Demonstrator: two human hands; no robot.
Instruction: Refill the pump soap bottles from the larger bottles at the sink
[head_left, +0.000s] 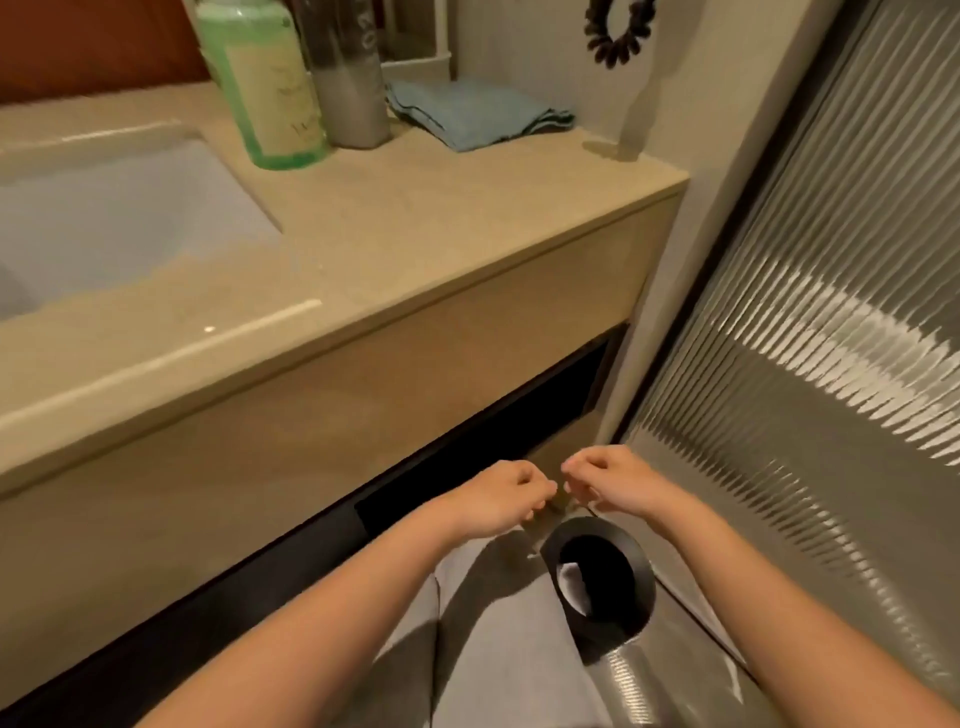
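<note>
Head view: smooth beige counter (415, 223), ribbed glass door (810, 291).
Green bottle (265, 88): translucent, rounded, pale label; upright at the counter's back, just beside a matte grey cylinder bottle (350, 78).
Hands: left hand (511, 493) and right hand (605, 480) low, above a round black bin (644, 577).
Fingers: curled, tips nearly meeting; cannot tell whether they pinch anything.

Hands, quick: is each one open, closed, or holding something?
Left hand: fingers curled, near the black bin; cannot tell if it pinches anything.
Right hand: fingers curled too, beside the left; cannot tell either.
</note>
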